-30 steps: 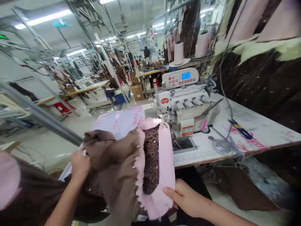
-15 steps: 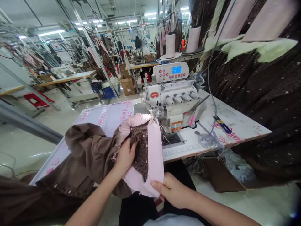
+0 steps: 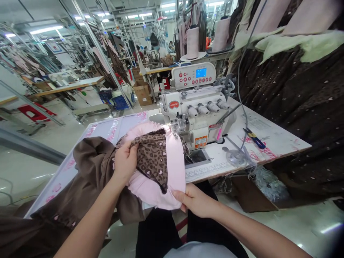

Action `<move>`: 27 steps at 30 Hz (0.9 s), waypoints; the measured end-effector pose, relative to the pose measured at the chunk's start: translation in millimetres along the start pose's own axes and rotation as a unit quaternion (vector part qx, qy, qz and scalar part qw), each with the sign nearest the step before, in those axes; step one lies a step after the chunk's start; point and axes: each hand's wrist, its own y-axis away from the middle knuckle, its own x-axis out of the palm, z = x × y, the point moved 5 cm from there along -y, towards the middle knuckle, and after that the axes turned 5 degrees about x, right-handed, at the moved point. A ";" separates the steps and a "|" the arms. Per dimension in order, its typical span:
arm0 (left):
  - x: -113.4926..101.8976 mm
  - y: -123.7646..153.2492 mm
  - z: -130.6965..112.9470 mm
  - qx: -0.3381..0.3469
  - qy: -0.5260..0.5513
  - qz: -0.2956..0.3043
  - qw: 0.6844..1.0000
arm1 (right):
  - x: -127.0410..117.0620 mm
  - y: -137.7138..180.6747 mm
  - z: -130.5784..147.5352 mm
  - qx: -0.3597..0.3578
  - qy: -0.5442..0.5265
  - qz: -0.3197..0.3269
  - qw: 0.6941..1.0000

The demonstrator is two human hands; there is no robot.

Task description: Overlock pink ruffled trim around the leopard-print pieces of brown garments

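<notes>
A brown garment (image 3: 94, 154) with a leopard-print inside (image 3: 152, 157) and a pink band (image 3: 176, 165) lies over the left part of the sewing table. Its far edge sits under the needle area of a white overlock sewing machine (image 3: 199, 114). My left hand (image 3: 125, 159) is closed on the leopard-print fabric, with thumb and fingers pinching its edge. Down at the near end of the band, my right hand (image 3: 195, 200) grips the pink fabric between thumb and fingers. The band runs taut from that grip up to the machine.
Thread snips (image 3: 255, 138) lie on the table's right side, near a clear round dish (image 3: 236, 157). Pink thread cones (image 3: 192, 43) stand behind the machine. Dark fabric (image 3: 292, 100) hangs at the right. A cardboard box (image 3: 142, 93) is on the floor behind.
My left hand has moved left, pulling the leopard-print fabric out so the opening spreads wider. My right hand keeps its grip on the band, slightly higher in view. The camera has shifted slightly.
</notes>
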 end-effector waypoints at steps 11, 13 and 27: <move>10.1 0.6 -45.5 0.148 -0.070 -0.065 0.984 | -55.9 -48.4 29.0 -0.019 -0.003 -0.051 0.998; 29.6 26.4 -61.1 0.154 -0.013 0.079 0.985 | -58.2 -50.9 29.9 -0.016 -0.006 -0.042 0.999; 26.4 152.5 -93.7 0.062 0.114 0.638 0.759 | -3.5 0.8 10.8 0.004 -0.076 0.030 0.997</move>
